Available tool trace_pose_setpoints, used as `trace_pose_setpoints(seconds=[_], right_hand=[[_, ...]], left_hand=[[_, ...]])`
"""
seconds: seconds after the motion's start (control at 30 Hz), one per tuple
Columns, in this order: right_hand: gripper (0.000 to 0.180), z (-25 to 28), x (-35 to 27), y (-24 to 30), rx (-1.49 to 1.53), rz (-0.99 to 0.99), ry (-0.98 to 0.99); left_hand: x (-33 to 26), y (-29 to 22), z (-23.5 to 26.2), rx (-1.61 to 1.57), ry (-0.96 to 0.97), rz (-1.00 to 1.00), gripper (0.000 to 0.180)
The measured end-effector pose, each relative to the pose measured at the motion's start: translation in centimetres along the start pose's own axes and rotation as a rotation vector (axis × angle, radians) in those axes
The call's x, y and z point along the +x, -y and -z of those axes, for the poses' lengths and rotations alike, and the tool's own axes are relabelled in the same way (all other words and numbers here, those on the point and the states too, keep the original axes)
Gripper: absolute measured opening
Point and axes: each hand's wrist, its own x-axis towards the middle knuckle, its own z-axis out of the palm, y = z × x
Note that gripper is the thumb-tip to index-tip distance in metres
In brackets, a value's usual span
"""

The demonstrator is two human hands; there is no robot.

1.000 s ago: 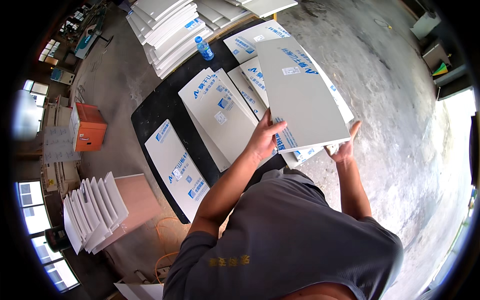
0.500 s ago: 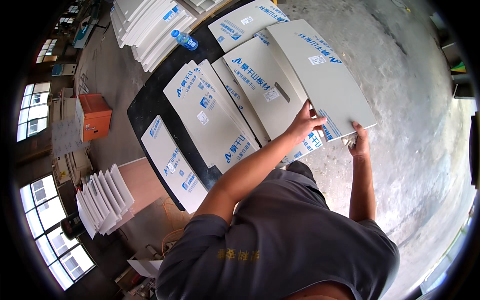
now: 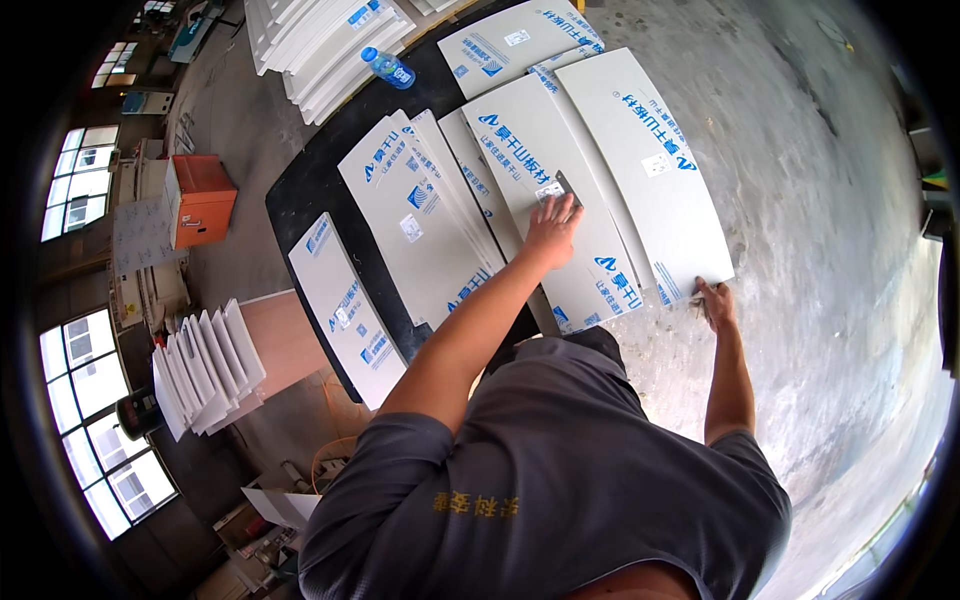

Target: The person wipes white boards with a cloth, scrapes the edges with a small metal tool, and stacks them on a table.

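My left hand [image 3: 552,234] is spread open, palm down, over a pale grey board [image 3: 515,135] with blue print. Its fingertips reach the lower end of a small flat dark-grey strip [image 3: 566,184] lying on that board; whether they touch it I cannot tell. At the right, my right hand [image 3: 716,304] pinches the near right corner of another pale board [image 3: 640,120], thumb on top and fingers partly hidden below. That board lies at the right end of the row, beside the board under my left hand.
More boards [image 3: 385,200] overlap on the black table [image 3: 300,190], with a narrow board [image 3: 345,310] at its left. A blue bottle [image 3: 388,67] stands near a stack of white panels [image 3: 325,50]. An orange cabinet [image 3: 200,200] and upright panels [image 3: 208,370] are farther left.
My left hand has left the right-hand board's edge and moved left over the neighbouring board. The right-hand board has come down flatter, its near end lower, with my right hand still at its corner.
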Motion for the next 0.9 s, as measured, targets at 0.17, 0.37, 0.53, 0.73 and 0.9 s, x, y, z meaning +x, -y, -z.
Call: trace_pose_setpoints(seconds=[0.17,0.37,0.53,0.73,0.9], right_hand=[[0.047,-1.3,-0.1,0.1,0.021,-0.031,0.120],[0.024,-1.6,-0.4,4.7,-0.297,-0.276,0.387],[0.023,-0.1,4.2,14.9,-0.309,0.133,0.189],[0.043,-9.4,7.1,17.9,-0.068,0.287,0.179],[0.054,-16.4,-0.4,13.9,0.445,-0.216,0.587]], left_hand=[[-1.0,0.3,-0.9,-0.023,-0.021,0.012,0.087],[-2.2,0.7,-2.0,-0.074,-0.066,0.020,0.082],[-2.7,1.0,-1.5,-0.252,-0.213,0.033,0.056],[-2.2,2.0,-2.5,-0.100,-0.514,0.018,0.031],[-3.0,3.3,-3.5,-0.073,-0.462,0.023,0.021]])
